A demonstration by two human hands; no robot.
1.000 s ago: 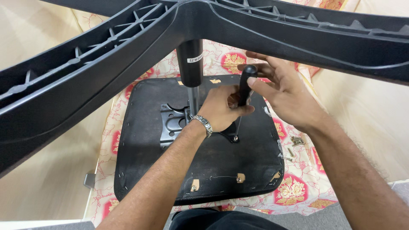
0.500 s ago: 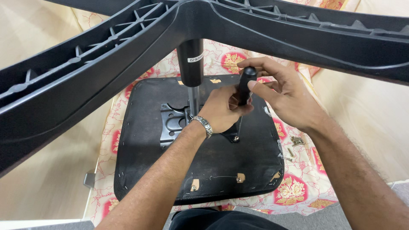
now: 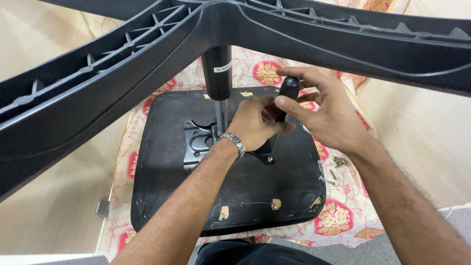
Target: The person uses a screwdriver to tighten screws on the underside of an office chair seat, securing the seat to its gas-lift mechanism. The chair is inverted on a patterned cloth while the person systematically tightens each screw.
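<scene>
Over the upturned chair seat, both hands, left and right, grip a black-handled screwdriver.

Just above your hands, a small white rectangular label with dark print wraps the black gas-lift cylinder below the chair base hub. No packages, signs or screens.

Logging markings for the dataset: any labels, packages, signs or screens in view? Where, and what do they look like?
Label: small white rectangular sticker with dark print, on the black gas cylinder under the chair base, just left of the hands.
No packages, signs or screens in view.
</scene>
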